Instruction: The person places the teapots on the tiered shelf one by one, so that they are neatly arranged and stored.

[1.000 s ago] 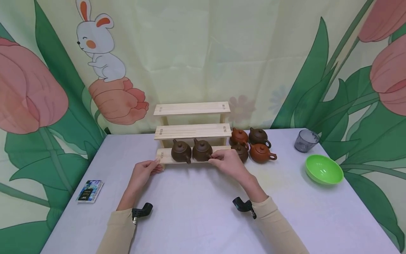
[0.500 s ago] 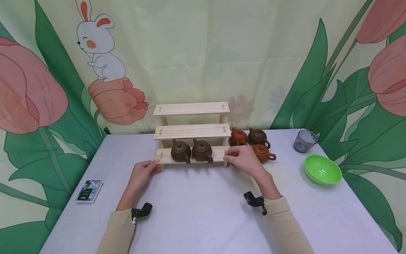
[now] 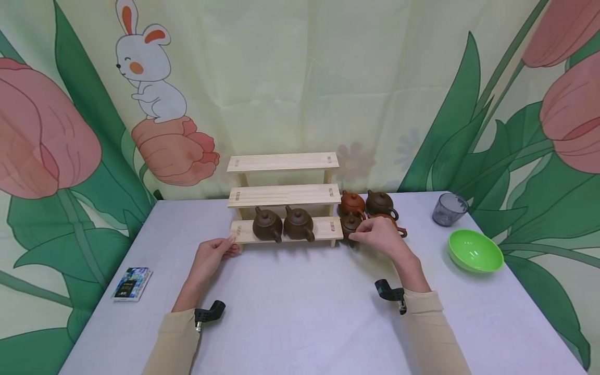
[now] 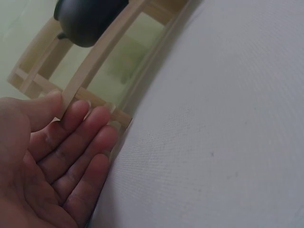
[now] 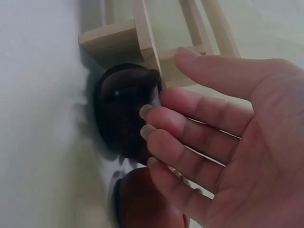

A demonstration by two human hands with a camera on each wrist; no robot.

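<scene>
Since the earlier frame, the right hand [image 3: 385, 240] has moved to the right, away from the end of the pale wooden shelf with three steps [image 3: 284, 195], so the small dark brown clay teapot [image 3: 350, 223] is now uncovered in the head view. The left hand [image 3: 212, 256] has stayed in its place, where thumb and fingers pinch the left end of the lowest board [image 3: 323, 227].

This teapot stands on the bench with white cloth [image 3: 281, 312], just beside the right end of the shelf. The right grip is apart and nothing is held in it; its fingertips are very near the teapot, but whether they touch, one cannot tell.

To take it well, thumb and fingers should probably close from both sides on the curved handle [image 5: 130, 77], without pressing the lid, which may be loose. One reddish-brown clay teapot [image 5: 147, 199] is close under the same hand, so the knuckles should remain high. Any lifting should be level, because the shelf is so near. Meanwhile, a light and steady left hold would protect the two round dark brown clay teapots [image 3: 267, 225] [image 3: 298, 224] on the lowest board.
</scene>
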